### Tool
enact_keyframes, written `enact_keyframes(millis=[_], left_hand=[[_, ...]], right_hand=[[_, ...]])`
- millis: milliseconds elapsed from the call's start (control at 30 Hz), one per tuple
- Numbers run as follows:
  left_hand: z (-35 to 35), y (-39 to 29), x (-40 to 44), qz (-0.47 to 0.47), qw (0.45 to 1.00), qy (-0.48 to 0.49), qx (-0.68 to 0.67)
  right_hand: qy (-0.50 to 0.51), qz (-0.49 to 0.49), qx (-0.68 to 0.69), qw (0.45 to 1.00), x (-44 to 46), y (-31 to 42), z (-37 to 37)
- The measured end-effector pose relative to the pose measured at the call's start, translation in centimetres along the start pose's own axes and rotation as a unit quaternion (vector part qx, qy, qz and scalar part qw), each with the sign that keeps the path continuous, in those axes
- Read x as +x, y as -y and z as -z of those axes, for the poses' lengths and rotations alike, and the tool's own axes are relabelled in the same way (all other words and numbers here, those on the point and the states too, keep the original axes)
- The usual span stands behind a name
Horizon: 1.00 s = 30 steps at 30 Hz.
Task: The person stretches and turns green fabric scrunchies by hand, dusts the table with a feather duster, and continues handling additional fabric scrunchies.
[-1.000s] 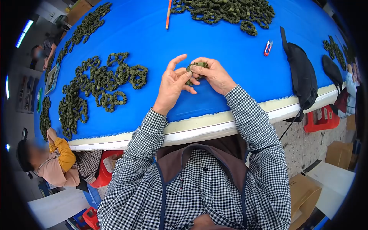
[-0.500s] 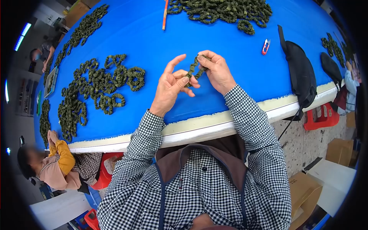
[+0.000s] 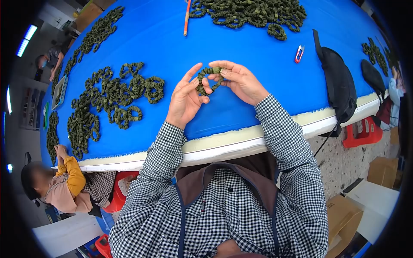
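Between my hands, above the blue table cover [image 3: 172,47], is a dark green scrunchie [image 3: 202,76] held as a round loop. My left hand [image 3: 185,94] grips its left side, with fingers passing through the ring. My right hand [image 3: 241,81] pinches its right side between thumb and fingers. On the cover to my left lies a loose heap of similar scrunchies [image 3: 109,90]. A larger pile of scrunchies [image 3: 254,13] sits at the far side, beyond my hands.
Red-handled thread snips [image 3: 299,54] and a black bag [image 3: 337,81] lie to the right. An orange stick [image 3: 186,19] is near the far pile. A co-worker in yellow sleeves [image 3: 73,174] sits at left, hands at the table edge. A basket [image 3: 59,92] stands beyond.
The scrunchie was stretched long between my hands; now it is opened into a round ring. My left hand has shifted slightly left and its fingers have curled around the loop.
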<state>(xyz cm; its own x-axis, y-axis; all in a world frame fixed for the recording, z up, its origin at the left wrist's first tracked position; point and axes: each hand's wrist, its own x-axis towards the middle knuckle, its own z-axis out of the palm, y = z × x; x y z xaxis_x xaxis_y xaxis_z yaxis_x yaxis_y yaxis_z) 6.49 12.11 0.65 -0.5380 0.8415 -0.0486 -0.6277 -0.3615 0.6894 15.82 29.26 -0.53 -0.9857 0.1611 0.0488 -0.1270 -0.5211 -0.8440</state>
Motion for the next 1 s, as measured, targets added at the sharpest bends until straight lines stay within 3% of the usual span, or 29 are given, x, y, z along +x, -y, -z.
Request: enact_keyframes(millis=[467, 600, 800, 933, 1000], left_hand=[[-0.1, 0.2, -0.2, 0.024, 0.996, -0.027, 0.086], [-0.3, 0.4, -0.3, 0.06, 0.964, -0.088, 0.243], [0.3, 0.4, -0.3, 0.048, 0.982, -0.057, 0.175], [0.7, 0.4, -0.5, 0.075, 0.997, -0.014, -0.014], [0.8, 0.6, -0.5, 0.077, 0.997, -0.017, -0.009]], right_hand=[[-0.013, -0.043, -0.066, 0.997, 0.0, -0.5, 0.1], [-0.011, -0.042, -0.119, 0.992, 0.0, -0.9, -0.4], [-0.069, -0.001, -0.053, 0.996, 0.0, -1.3, -0.3], [-0.064, 0.007, 0.021, 0.998, 0.0, -1.1, -0.7], [-0.055, 0.0, 0.017, 0.998, -0.1, -1.1, -0.7]])
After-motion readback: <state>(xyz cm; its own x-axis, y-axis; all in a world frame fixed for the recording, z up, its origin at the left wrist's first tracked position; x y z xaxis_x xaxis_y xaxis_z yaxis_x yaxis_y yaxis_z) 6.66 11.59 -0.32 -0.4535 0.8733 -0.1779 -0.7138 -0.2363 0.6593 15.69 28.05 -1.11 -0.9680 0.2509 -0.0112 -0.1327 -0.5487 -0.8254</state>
